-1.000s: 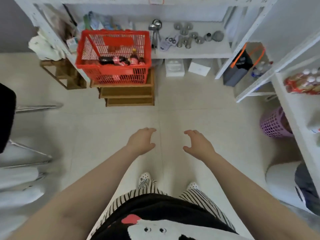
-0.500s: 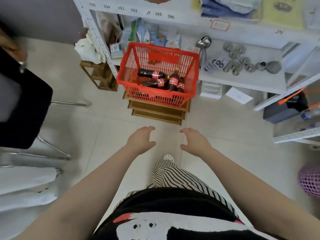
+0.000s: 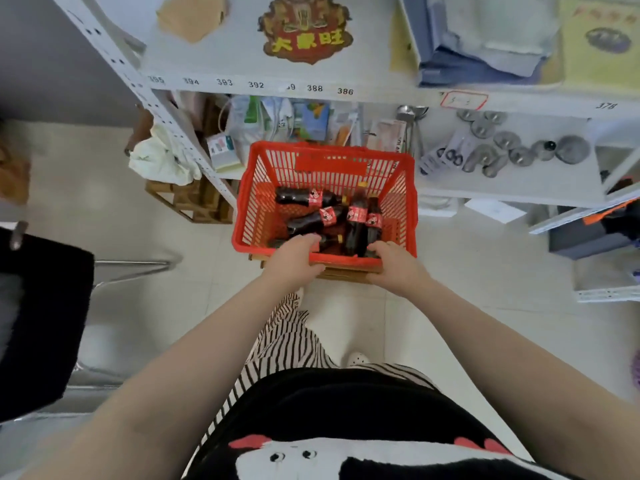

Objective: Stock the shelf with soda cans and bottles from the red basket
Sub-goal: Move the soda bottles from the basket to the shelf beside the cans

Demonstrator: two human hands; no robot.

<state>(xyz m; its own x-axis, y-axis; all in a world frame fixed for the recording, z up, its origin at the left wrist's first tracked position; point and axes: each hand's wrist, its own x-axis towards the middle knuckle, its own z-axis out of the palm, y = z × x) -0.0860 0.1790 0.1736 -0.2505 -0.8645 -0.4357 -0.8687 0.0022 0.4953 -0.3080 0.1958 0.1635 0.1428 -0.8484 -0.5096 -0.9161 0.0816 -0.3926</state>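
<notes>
The red basket (image 3: pixel 325 199) sits on a low stack of wooden crates (image 3: pixel 341 271) on the floor, its far wall close against the white shelf unit (image 3: pixel 311 86). Inside lie several dark soda bottles (image 3: pixel 313 218) with red labels, two on their sides toward the far left, and two (image 3: pixel 363 225) leaning nearly upright at the right, touching each other.

Both hands are at the basket's near rim. The left hand (image 3: pixel 294 259) grips the rim left of centre: its fingers (image 3: pixel 304 240) curl over the edge into the basket and the thumb wraps below. The right hand (image 3: pixel 394 266) holds the near right part of the rim, its fingers (image 3: pixel 379 247) curled over the edge beside the upright bottles; whether they touch a bottle cannot be told.

The shelf's slanted upright post (image 3: pixel 166 133) runs down just left of the basket, with a wooden frame (image 3: pixel 192 202) and a pale cloth (image 3: pixel 162 159) beside it. A dark chair (image 3: pixel 41 320) with metal legs stands at the near left, leaving an open band of tiled floor (image 3: pixel 138 237) between it and the basket. To the right, bare floor runs to a second shelf's edge (image 3: pixel 581 216) and a grey box (image 3: pixel 585 240). Metal utensils (image 3: pixel 502 150) lie on the shelf board right of the basket.
</notes>
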